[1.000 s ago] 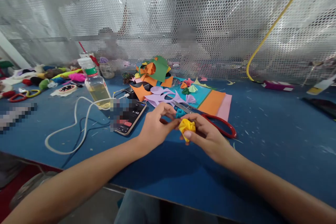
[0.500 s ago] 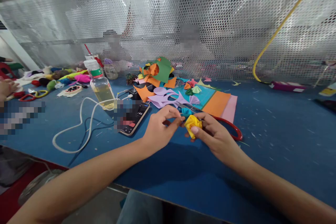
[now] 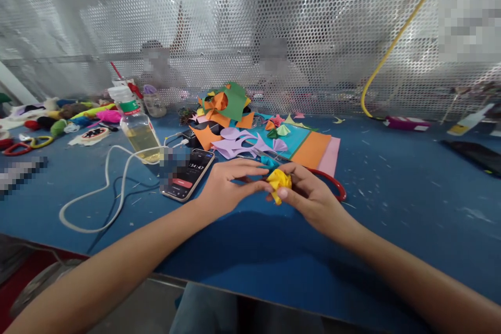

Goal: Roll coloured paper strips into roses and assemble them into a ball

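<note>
A crumpled-looking yellow folded paper flower (image 3: 279, 183) is held above the table between both hands. My right hand (image 3: 317, 198) grips it from the right, with the thumb on its near side and the fingers curled behind. My left hand (image 3: 230, 185) reaches in from the other side; its thumb tip and fingertips press at the flower's left edge. Just behind the fingers sits a small blue folded paper piece (image 3: 270, 162), partly covered; I cannot tell whether a hand touches it. Red-handled scissors (image 3: 340, 188) lie behind my right hand, partly hidden.
Coloured paper sheets (image 3: 311, 150), purple scraps (image 3: 238, 142) and an orange and green paper heap (image 3: 233, 102) lie beyond the hands. A phone (image 3: 188, 175), white cable (image 3: 64, 214) and bottle of yellowish liquid (image 3: 136, 133) stand left. A perforated metal panel (image 3: 219, 36) closes off the back.
My left fingers, pinched together at the flower's edge before, are now straighter and further apart, touching its left side. The yellow flower has turned slightly in my right hand. The view has shifted a little.
</note>
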`<act>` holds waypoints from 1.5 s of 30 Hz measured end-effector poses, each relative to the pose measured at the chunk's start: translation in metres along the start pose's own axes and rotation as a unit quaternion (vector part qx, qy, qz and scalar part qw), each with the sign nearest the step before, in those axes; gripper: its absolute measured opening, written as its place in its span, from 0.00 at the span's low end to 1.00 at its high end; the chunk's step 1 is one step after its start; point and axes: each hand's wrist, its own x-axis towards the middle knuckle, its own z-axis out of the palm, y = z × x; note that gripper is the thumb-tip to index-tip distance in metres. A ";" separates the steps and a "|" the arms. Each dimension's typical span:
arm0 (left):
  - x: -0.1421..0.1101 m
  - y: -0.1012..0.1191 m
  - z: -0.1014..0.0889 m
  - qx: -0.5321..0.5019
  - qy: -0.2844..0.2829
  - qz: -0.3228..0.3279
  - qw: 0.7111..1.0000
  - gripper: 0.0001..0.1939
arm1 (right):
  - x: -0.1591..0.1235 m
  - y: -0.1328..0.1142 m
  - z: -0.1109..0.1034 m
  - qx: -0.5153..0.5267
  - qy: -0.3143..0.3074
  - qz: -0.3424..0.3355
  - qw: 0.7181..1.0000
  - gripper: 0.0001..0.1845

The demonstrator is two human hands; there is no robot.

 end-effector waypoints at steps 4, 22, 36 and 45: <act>0.002 -0.003 -0.004 -0.003 -0.034 0.018 0.999 0.03 | -0.002 -0.002 -0.005 -0.022 -0.049 0.018 0.998 0.22; 0.003 -0.004 -0.003 0.086 -0.073 0.074 0.991 0.03 | -0.001 -0.002 -0.007 -0.174 -0.053 -0.035 0.983 0.08; -0.001 -0.007 0.008 0.200 -0.048 0.251 0.946 0.05 | -0.002 -0.004 -0.006 -0.364 0.077 -0.162 0.914 0.06; -0.003 -0.006 -0.009 0.247 -0.046 0.354 0.901 0.07 | -0.004 -0.007 -0.015 -0.443 0.082 -0.304 0.839 0.07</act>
